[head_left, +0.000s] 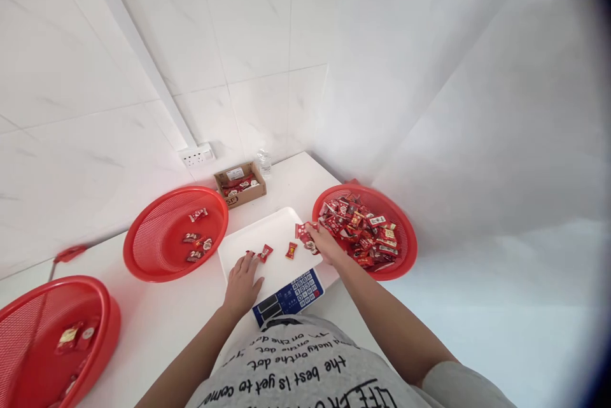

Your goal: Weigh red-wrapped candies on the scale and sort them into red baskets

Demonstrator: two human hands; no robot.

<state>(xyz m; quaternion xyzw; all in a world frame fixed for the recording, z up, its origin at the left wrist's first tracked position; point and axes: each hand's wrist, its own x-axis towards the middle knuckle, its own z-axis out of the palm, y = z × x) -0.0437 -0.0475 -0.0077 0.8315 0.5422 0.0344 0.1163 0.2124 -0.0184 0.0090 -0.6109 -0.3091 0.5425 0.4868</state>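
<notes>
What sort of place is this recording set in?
Probably a small packing or weighing station: a digital scale on a white table, red mesh baskets holding wrapped candies, and white tiled walls.

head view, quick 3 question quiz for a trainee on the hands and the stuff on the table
1. True or false: the left hand lies open and flat on the white tray.
2. The fullest red basket sits: A) right of the scale; B) left of it; C) at the near left corner of the table.
3. Fill in: the right hand grips red-wrapped ___ at the tray's right edge.

Key: 1 true; 2 A; 3 candies.
</notes>
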